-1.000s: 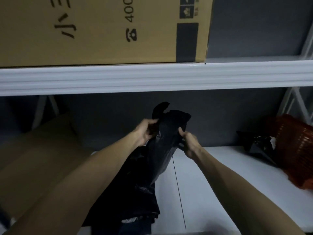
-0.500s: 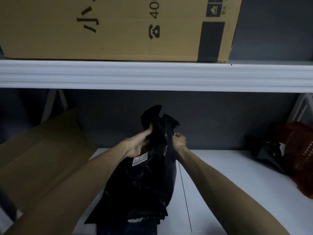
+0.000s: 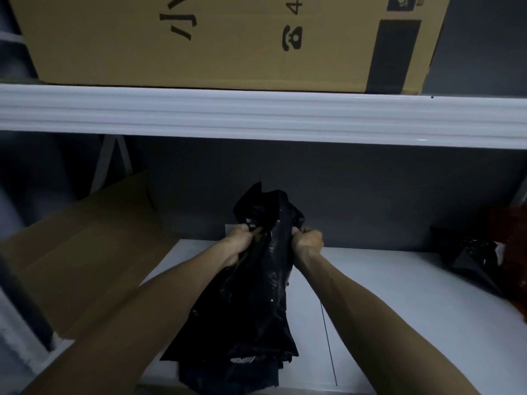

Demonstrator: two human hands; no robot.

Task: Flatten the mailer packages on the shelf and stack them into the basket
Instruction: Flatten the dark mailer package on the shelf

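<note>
A crumpled black mailer (image 3: 251, 283) is held up over the white lower shelf (image 3: 399, 303), its lower end draped on a dark pile at the shelf's front edge. My left hand (image 3: 241, 238) grips its upper left edge. My right hand (image 3: 308, 240) grips the upper right edge. Both fists are closed on the plastic near its top. Another black mailer (image 3: 470, 260) lies at the far right of the shelf, next to the red-orange basket (image 3: 513, 232), which is mostly cut off by the frame edge.
A flattened cardboard sheet (image 3: 85, 252) leans at the left of the lower shelf. The upper shelf's white edge (image 3: 256, 115) crosses overhead, with a big cardboard box (image 3: 228, 38) on it. A grey wall backs the shelf.
Both hands have closed into fists on the mailer's top and bunched it narrower. The white label seen half a second ago is out of sight. The view has shifted left.
</note>
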